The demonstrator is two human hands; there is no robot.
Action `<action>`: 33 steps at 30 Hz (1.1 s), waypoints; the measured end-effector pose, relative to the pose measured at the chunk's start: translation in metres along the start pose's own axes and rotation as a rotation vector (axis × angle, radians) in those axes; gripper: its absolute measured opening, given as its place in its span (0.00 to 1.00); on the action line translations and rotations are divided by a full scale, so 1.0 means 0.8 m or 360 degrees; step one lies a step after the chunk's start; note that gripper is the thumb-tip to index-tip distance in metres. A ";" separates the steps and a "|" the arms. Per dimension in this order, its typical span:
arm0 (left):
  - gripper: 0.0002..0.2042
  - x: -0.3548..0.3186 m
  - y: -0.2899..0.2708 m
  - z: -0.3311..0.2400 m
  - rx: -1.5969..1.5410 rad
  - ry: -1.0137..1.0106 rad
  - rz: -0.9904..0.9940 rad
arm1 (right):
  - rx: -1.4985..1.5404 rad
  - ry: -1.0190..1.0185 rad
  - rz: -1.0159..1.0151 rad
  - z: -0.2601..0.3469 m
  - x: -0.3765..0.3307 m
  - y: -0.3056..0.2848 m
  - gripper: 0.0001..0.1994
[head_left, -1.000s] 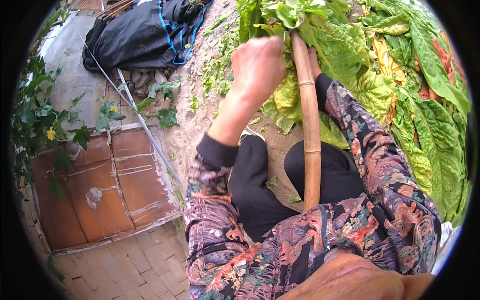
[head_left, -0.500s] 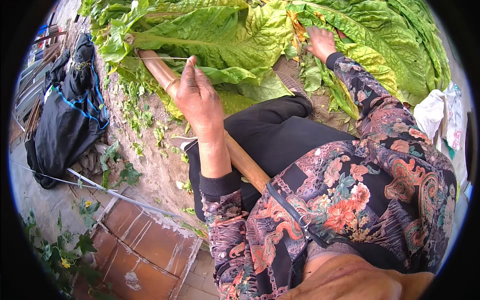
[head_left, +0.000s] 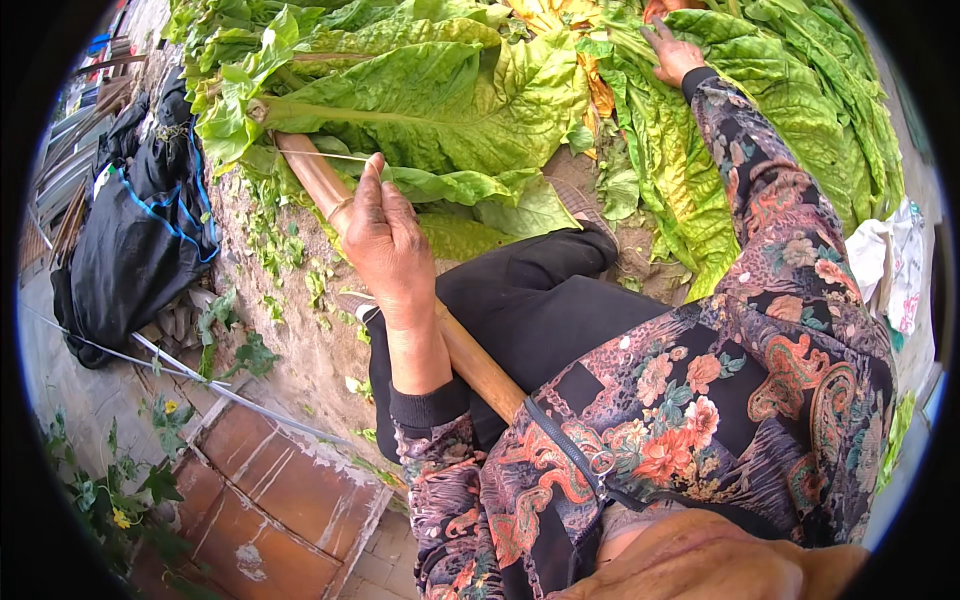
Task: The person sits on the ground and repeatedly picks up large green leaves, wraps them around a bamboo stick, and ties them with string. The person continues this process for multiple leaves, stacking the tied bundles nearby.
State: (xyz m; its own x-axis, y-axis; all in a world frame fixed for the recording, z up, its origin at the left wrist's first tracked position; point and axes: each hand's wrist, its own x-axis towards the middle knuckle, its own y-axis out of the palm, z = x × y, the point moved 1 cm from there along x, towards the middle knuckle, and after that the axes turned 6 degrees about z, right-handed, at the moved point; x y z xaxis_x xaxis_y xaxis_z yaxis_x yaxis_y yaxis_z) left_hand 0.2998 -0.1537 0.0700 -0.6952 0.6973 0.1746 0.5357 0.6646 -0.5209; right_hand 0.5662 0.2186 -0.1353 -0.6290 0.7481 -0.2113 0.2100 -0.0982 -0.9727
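My left hand [head_left: 385, 225] is closed, pinching a thin pale string [head_left: 335, 155] between thumb and fingers. The string runs left toward a wooden pole [head_left: 470, 355], which slants under my wrist from the leaves to my chest. At the pole's far end lies a bunch of large green tobacco leaves [head_left: 420, 105], their cut stalks at the left. At the far right, my right hand [head_left: 676, 55] is closed around the stalk end of a yellow-green tobacco leaf [head_left: 685, 190] at the edge of a big heap; its fingertips are partly hidden.
Black netting with blue trim [head_left: 140, 230] lies at the left. Below it are a vine with yellow flowers [head_left: 120, 490] and rusty brown panels [head_left: 280, 480]. Leaf scraps litter the sandy ground [head_left: 300, 350]. A white bag [head_left: 885, 255] is at the right.
My right hand has moved farther away into the heap, and the leaves beneath it have shifted. My left hand stays by the pole with the string, slightly lower in the view.
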 end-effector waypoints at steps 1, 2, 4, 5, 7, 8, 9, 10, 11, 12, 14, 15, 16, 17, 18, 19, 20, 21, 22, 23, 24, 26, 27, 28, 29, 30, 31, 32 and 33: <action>0.13 0.002 0.002 -0.011 -0.0117 -0.0086 0.0047 | 0.0018 0.0011 0.0139 -0.013 0.013 0.023 0.41; 0.13 0.004 0.001 -0.009 -0.0043 -0.0051 0.0046 | 0.0023 0.0046 0.0132 -0.017 0.019 0.039 0.41; 0.13 0.005 -0.001 -0.001 0.0111 0.0011 0.0059 | 0.0024 0.0251 0.0164 -0.015 0.030 0.048 0.38; 0.14 0.007 0.000 -0.001 0.0072 0.0003 0.0061 | -0.0035 0.0235 0.0134 -0.011 0.033 0.044 0.30; 0.15 0.008 -0.001 -0.010 0.0122 0.0041 0.0086 | -0.0060 0.0078 0.0014 -0.009 0.024 0.038 0.20; 0.15 0.007 -0.001 -0.017 0.0147 0.0062 0.0089 | -0.0039 0.0023 -0.0024 -0.002 0.009 0.022 0.19; 0.17 0.009 0.001 -0.022 0.0039 0.0012 0.0140 | 0.0022 -0.0111 -0.0381 -0.005 -0.006 0.013 0.12; 0.21 0.008 0.001 -0.014 -0.0017 0.0008 0.0154 | 0.0113 -0.0185 -0.0465 0.018 -0.028 -0.030 0.13; 0.24 0.009 0.002 -0.018 -0.0026 -0.0069 0.0206 | 0.0146 -0.0212 -0.0422 0.038 -0.059 -0.077 0.16; 0.28 0.008 0.003 -0.025 -0.0026 -0.0149 0.0256 | 0.0222 -0.0296 -0.0510 0.062 -0.094 -0.123 0.18; 0.36 0.009 0.004 -0.033 -0.0025 -0.0342 0.0344 | 0.0521 -0.0330 -0.0467 0.112 -0.157 -0.193 0.26; 0.41 0.008 0.007 -0.012 -0.0400 -0.0322 0.0407 | 0.0644 -0.0527 -0.0542 0.143 -0.190 -0.228 0.25; 0.42 0.010 0.008 -0.003 -0.0490 -0.0290 0.0459 | 0.0647 -0.0806 -0.0699 0.170 -0.217 -0.257 0.26; 0.40 0.009 0.007 -0.010 -0.0734 -0.0269 0.0491 | 0.0696 -0.0952 -0.0638 0.191 -0.240 -0.270 0.27; 0.39 0.008 0.009 -0.019 -0.0986 -0.0241 0.0526 | 0.0733 -0.1093 -0.0573 0.202 -0.252 -0.279 0.27; 0.38 0.005 0.005 -0.026 -0.1234 -0.0206 0.0559 | 0.0704 -0.1194 -0.0515 0.205 -0.252 -0.287 0.28; 0.38 0.001 0.000 -0.027 -0.1244 -0.0172 0.0569 | 0.0664 -0.1271 -0.0454 0.202 -0.251 -0.296 0.29; 0.38 -0.007 -0.008 -0.028 -0.1242 -0.0143 0.0564 | 0.0632 -0.1364 -0.0392 0.196 -0.249 -0.305 0.30; 0.37 -0.017 -0.016 -0.029 -0.1240 -0.0123 0.0545 | 0.0548 -0.1661 -0.0462 0.168 -0.226 -0.315 0.34; 0.38 -0.017 -0.014 -0.006 -0.1046 -0.0047 0.0526 | 0.0340 -0.1526 -0.0408 0.155 -0.214 -0.353 0.34; 0.39 -0.019 -0.018 -0.004 -0.0838 -0.0036 0.0504 | 0.0352 -0.1533 -0.0491 0.136 -0.187 -0.380 0.33; 0.40 -0.011 -0.011 -0.002 -0.0893 -0.0046 0.0542 | -0.0149 -0.1501 -0.0903 0.102 -0.110 -0.414 0.30; 0.40 -0.008 -0.008 -0.004 -0.0925 -0.0008 0.0533 | -0.0225 -0.1521 -0.1011 0.095 -0.096 -0.428 0.28; 0.40 -0.006 -0.004 -0.006 -0.0959 0.0028 0.0527 | -0.0241 -0.1537 -0.0984 0.107 -0.087 -0.433 0.28; 0.40 -0.004 -0.003 -0.009 -0.0978 0.0055 0.0513 | -0.0036 -0.1570 -0.0668 0.140 -0.083 -0.429 0.28; 0.40 -0.007 -0.006 -0.004 -0.1035 0.0090 0.0489 | 0.0269 -0.1615 -0.0222 0.192 -0.082 -0.418 0.29; 0.39 -0.006 -0.005 0.002 -0.1111 0.0148 0.0480 | 0.0480 -0.1647 0.0228 0.233 -0.087 -0.399 0.29; 0.39 0.002 -0.001 -0.001 -0.1215 0.0244 0.0508 | 0.0538 -0.1672 0.0396 0.245 -0.083 -0.364 0.30; 0.36 -0.001 -0.006 -0.004 -0.1381 0.0134 0.0574 | 0.0704 -0.1631 0.0948 0.271 -0.093 -0.347 0.31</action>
State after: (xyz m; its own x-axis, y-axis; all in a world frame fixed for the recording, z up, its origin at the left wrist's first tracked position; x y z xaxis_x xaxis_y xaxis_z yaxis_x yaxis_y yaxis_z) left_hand 0.2989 -0.1566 0.0751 -0.3990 0.8945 0.2016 0.9052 0.3490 0.2427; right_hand 0.3922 0.0480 0.1301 -0.8546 -0.3182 -0.4105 0.5166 -0.6026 -0.6083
